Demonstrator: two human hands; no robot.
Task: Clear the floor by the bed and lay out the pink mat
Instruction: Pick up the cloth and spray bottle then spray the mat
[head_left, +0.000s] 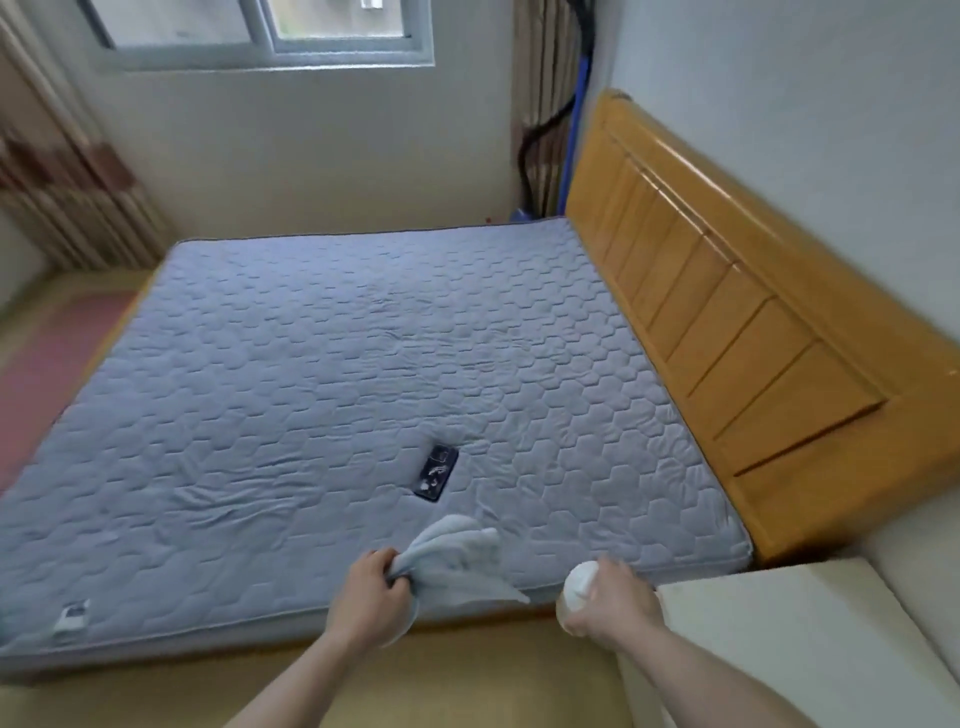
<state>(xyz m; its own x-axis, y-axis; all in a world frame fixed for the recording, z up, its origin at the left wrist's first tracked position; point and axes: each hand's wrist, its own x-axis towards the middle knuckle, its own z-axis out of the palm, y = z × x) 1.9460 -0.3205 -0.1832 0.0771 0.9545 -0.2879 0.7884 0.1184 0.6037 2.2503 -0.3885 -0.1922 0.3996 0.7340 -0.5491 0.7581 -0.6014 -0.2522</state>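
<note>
My left hand (371, 597) grips a bunched light grey-blue cloth (460, 558) over the near edge of the bed. My right hand (613, 605) is curled round a white bottle (579, 584) with a rounded top, just off the mattress corner. The bare quilted grey mattress (311, 389) fills the middle of the view. A pink mat (49, 364) lies flat on the floor along the bed's far left side, partly hidden by the mattress.
A dark phone (436, 472) lies on the mattress just beyond the cloth. The wooden headboard (753, 322) runs along the right. A cream bedside cabinet (779, 639) stands at the lower right. Yellow floor (467, 675) shows in front of the bed. Window and curtains at the back.
</note>
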